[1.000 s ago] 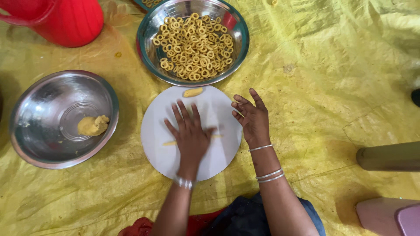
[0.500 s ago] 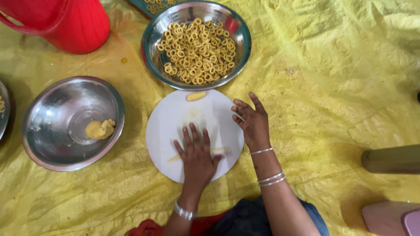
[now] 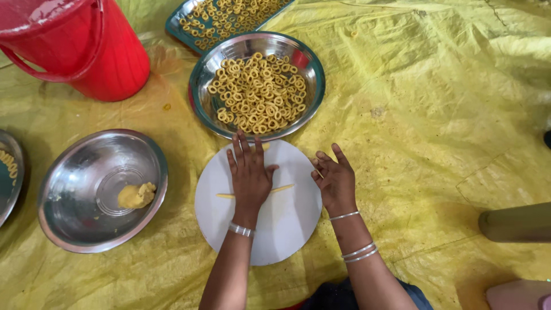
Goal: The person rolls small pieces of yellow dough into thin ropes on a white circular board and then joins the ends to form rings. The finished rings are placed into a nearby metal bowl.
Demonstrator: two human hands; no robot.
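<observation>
Basically, we see the left hand (image 3: 248, 172) laid flat, fingers spread and palm down, on a thin yellow dough strand (image 3: 281, 189) that lies across the round white board (image 3: 270, 235). Both ends of the strand stick out from under the palm, one to each side; the middle is hidden by the hand. The right hand (image 3: 334, 181) rests at the board's right edge, fingers loosely curled. We can't tell whether it pinches anything, though a small bit of dough shows at its fingertips. Both wrists carry thin metal bangles.

Just beyond the board, touching or nearly touching its far rim, sits a steel bowl (image 3: 202, 80) filled with small yellow dough rings (image 3: 258, 92). A little dough piece (image 3: 265, 147) lies on the board right below that bowl. Behind the bowl we see a teal tray (image 3: 175, 23) with more rings, partly cut off by the frame.

To the left of the board, apart from it, a second steel bowl (image 3: 69, 224) holds one yellow dough lump (image 3: 136, 196). A red bucket (image 3: 86, 46) stands at top left. Another steel dish (image 3: 8, 178) with a few rings peeks in at the left edge. Everything sits on a wrinkled yellow sheet (image 3: 436, 115).
</observation>
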